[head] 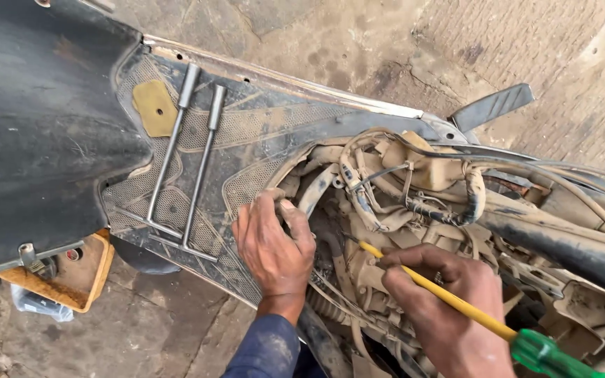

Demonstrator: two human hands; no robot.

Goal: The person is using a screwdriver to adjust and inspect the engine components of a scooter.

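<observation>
The right hand [449,311] grips a screwdriver [456,301] with a yellow shaft and green handle, its tip pointing up-left into the dusty wiring [400,182] of a scooter [267,140]. The left hand [274,245], just beside that tip, curls its fingers over the opening's edge. Two T-shaped wrenches [190,154] lie left of the left hand.

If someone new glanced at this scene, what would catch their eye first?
The right hand grips a screwdriver with a yellow shaft and green handle, its tip in the dusty tangle of wiring at centre. The left hand rests beside it, and two T-handle wrenches lie on the footboard.
</observation>
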